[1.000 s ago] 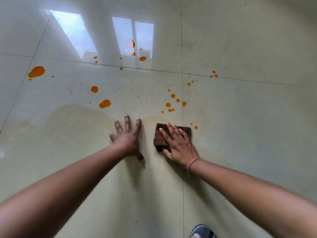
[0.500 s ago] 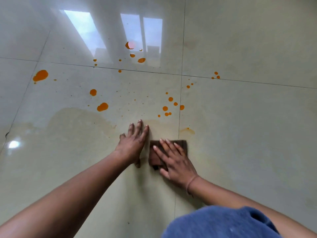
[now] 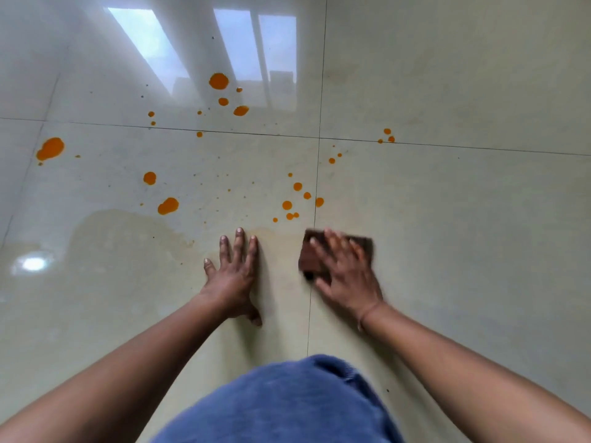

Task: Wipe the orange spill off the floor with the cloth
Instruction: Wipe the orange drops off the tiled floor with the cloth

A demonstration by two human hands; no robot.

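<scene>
well, the cloth [image 3: 315, 263] lies flat on the floor [image 3: 447, 251], just right of the tile line, under the right hand [image 3: 348, 279]. that hand is a bit blurry, but its fingers look spread and straight, pressing the cloth down. the left hand [image 3: 235, 276] rests flat and open on the floor close by. the cloth looks soft, light and floppy, so a flat palm on its middle should push it best. the shiny floor looks slippery. the orange spill [image 3: 295, 204] sits in drops just past the cloth.

Open floor [image 3: 463, 251] lies right of the cloth [image 3: 311, 263]; the left hand [image 3: 235, 276] blocks its left.
</scene>
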